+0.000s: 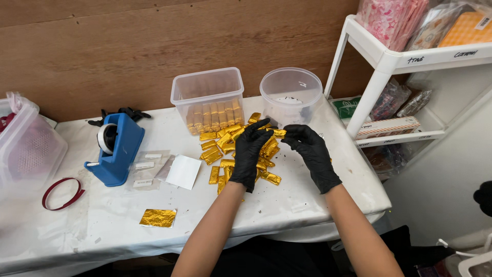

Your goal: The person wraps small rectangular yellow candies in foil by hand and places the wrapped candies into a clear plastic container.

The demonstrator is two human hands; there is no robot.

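Taking the blue tape dispenser [117, 149] as my marker: left of it sat a clear plastic bin [28, 146], and in front of it a red band [62, 193]. Just to its right lay some small clear bags [146, 166] and a white card [183, 172], with one flat gold foil sheet [158, 217] nearer me. Further right stood a rectangular clear tub [207, 95] with wrapped bars lined up inside, then a round clear tub [290, 92], and farthest right a white shelf rack [382, 61].

My left hand [249, 154] and right hand [310, 154], both in black gloves, were narrowed to a pinch on the two ends of one gold-wrapped bar [278, 133], held above the pile of gold bars [241, 156], well right of the dispenser and just before the round tub. Its long axis ran left to right, from one hand to the other, roughly level. I judged that it went best with fingertips on the ends only, light pressure, keeping the foil folds flat and uncrushed.
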